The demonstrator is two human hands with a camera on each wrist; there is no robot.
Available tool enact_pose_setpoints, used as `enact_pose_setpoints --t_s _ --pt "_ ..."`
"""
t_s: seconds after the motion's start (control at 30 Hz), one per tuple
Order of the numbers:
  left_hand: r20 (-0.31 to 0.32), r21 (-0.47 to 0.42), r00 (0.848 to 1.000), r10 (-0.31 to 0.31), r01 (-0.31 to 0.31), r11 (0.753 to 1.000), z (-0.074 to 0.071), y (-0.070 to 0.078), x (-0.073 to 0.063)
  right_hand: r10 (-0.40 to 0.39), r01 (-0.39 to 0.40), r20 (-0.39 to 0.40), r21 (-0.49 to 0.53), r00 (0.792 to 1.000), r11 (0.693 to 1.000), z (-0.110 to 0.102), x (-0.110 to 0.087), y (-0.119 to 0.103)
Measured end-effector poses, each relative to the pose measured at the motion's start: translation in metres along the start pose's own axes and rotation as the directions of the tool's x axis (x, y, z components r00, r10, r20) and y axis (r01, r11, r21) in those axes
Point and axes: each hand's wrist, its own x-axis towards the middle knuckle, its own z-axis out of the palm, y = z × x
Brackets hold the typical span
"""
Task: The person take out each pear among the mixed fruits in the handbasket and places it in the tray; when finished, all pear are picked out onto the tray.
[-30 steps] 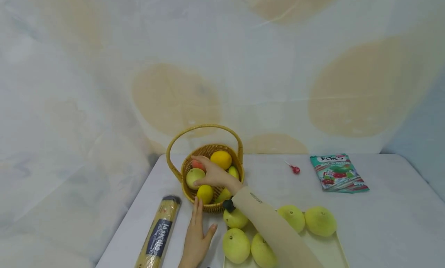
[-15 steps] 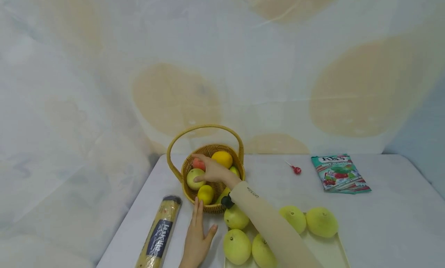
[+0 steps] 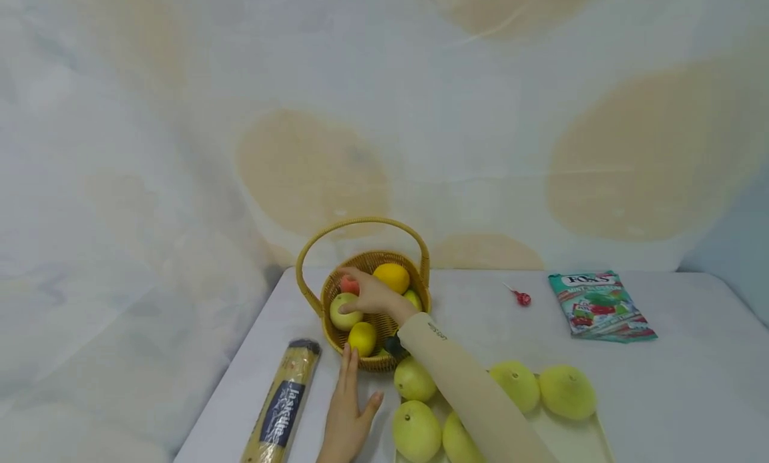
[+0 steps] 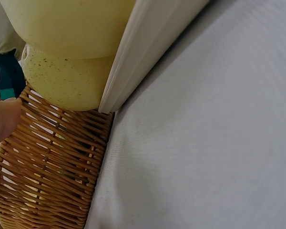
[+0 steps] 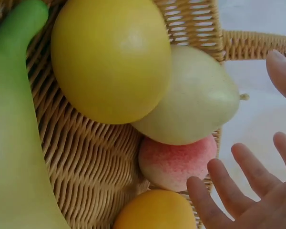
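A wicker basket (image 3: 377, 365) with a tall handle stands at the back of the table. In it lie a yellow lemon-like fruit (image 5: 109, 62), a pale green pear (image 5: 195, 98), a pink peach (image 5: 178, 162), an orange fruit (image 5: 155, 212) and a green-yellow banana (image 5: 14, 129). Above these, my right hand (image 3: 377, 295) reaches in with fingers spread; in the right wrist view they are close by the peach and pear and hold nothing. My left hand (image 3: 347, 413) has straight fingers right at the basket's front rim. The left wrist view shows its thumb (image 4: 4, 119) overlapping the wicker.
Right of my left hand, a cream tray (image 3: 579, 443) bears several yellow-green pomelos (image 3: 416, 431). A spaghetti pack (image 3: 282, 403) lies at left. Farther back are a red lollipop (image 3: 523, 299) and a Fox's candy bag (image 3: 601, 308). A patterned cloth hangs behind the table.
The whole head view has shifted slightly, with things sitting a little farther right. Both hands keep nearly the same place at the basket, and the fruit stays put.
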Motion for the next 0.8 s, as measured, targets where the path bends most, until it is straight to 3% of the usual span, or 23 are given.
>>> enact_pose_setpoints --t_s 0.33,0.8 --pt "-0.009 0.013 1.000 0.027 -0.027 1.000 -0.001 0.003 0.000 -0.022 0.021 0.054 0.021 0.998 1.000 0.002 0.010 0.008" --pt "0.007 0.025 1.000 0.000 0.000 1.000 -0.003 0.007 -0.001 -0.002 0.019 0.139 -0.124 0.990 0.992 0.015 0.016 0.017"
